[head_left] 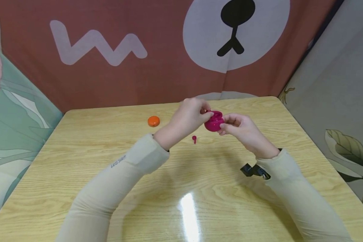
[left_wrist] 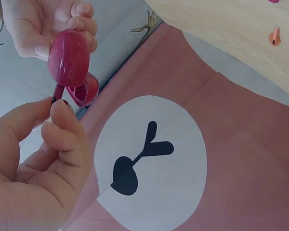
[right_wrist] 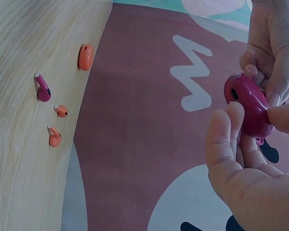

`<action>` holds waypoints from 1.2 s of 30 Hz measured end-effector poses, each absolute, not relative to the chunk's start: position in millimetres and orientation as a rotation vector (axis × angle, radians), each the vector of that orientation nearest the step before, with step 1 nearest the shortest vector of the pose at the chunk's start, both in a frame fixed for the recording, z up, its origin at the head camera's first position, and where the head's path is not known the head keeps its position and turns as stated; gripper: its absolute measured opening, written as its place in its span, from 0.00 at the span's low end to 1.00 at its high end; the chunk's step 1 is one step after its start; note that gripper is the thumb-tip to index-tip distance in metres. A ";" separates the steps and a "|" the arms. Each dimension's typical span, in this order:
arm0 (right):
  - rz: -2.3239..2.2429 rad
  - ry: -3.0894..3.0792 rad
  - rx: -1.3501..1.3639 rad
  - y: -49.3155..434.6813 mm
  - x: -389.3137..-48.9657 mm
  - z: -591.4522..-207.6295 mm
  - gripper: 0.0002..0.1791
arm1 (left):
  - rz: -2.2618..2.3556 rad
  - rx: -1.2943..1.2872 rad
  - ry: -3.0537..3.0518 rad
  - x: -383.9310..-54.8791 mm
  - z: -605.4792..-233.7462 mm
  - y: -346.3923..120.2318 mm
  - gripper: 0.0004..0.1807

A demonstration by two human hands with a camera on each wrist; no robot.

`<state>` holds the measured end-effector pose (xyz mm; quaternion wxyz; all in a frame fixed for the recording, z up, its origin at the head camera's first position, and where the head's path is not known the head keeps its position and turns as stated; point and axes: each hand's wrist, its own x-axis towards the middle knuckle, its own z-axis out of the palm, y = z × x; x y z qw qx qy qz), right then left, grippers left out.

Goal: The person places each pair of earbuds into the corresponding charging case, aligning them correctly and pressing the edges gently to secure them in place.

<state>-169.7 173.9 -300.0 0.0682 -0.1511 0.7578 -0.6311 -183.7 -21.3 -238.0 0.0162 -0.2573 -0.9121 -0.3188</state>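
My right hand (head_left: 240, 131) holds a magenta earbud case (head_left: 213, 126) above the table, its fingers and thumb at the case's sides. The lid (left_wrist: 88, 90) is raised, as the left wrist view shows. Thumb and finger of my left hand (head_left: 190, 112) pinch the stem of a magenta earbud (left_wrist: 59, 91) at the case's opening. How far that earbud sits inside is hidden by the case body. Another magenta earbud (head_left: 194, 138) lies on the table below the hands.
A closed orange case (head_left: 153, 121) stands on the wooden table (head_left: 87, 151) toward the back. Two orange earbuds (right_wrist: 54, 136) lie near the table's far edge in the right wrist view. A printed cloth (head_left: 157, 80) hangs behind the table.
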 end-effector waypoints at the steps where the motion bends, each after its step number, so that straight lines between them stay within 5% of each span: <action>1: -1.900 2.285 -0.453 173.8 -169.7 -300.0 0.14 | -0.976 -0.793 -2.842 -183.7 -238.1 -20.9 0.07; 36: -1.931 2.252 -0.531 176.4 -173.8 -306.1 0.12 | -1.286 -0.592 -2.814 -189.0 -242.3 -20.3 0.11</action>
